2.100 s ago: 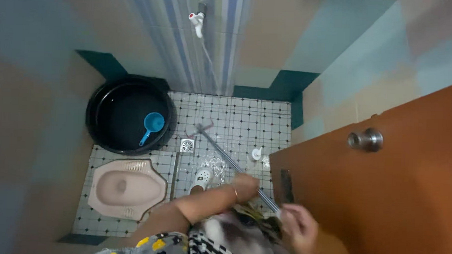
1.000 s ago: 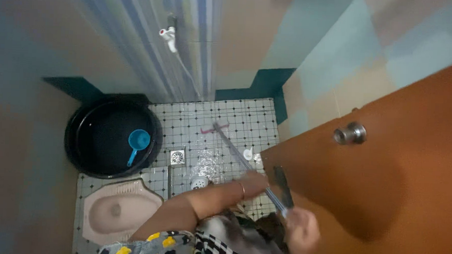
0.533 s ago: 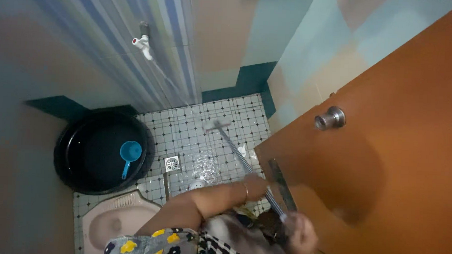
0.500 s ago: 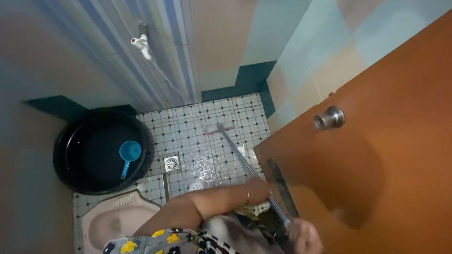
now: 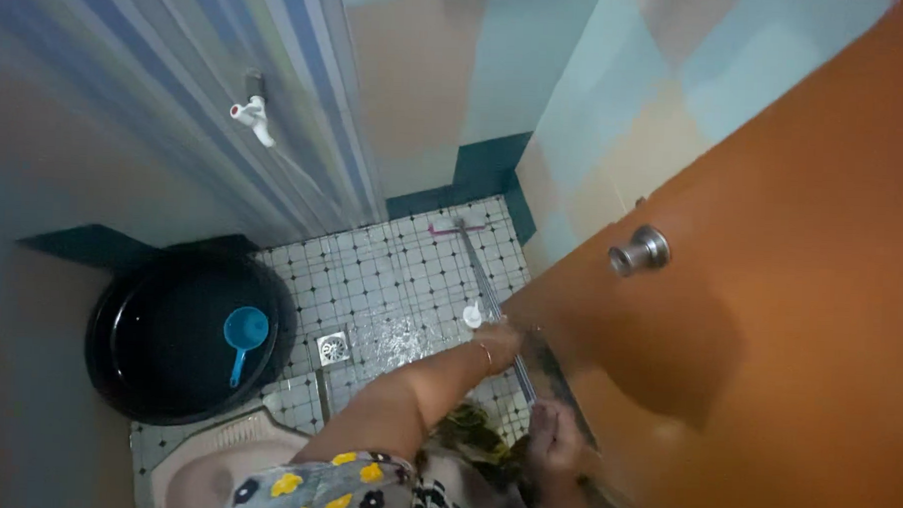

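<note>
**Two hands on the long brush**

You hold the floor brush (image 5: pixel 490 290) with both hands so you can push it far. Its pink head sits on the wet tiled floor (image 5: pixel 371 276), near the back wall. Your left hand (image 5: pixel 496 344) is wrapped around the metal pole, arm stretched forward. Your right hand (image 5: pixel 553 438) grips the pole's near end, low beside the orange door (image 5: pixel 768 345). The black tub (image 5: pixel 184 335) with its blue scoop (image 5: pixel 244 332) stays well apart.

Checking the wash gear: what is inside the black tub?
Inside the black tub lies a blue dipper, bowl up, handle pointing toward the near rim. The dark interior hides the water level and bottom.
</note>
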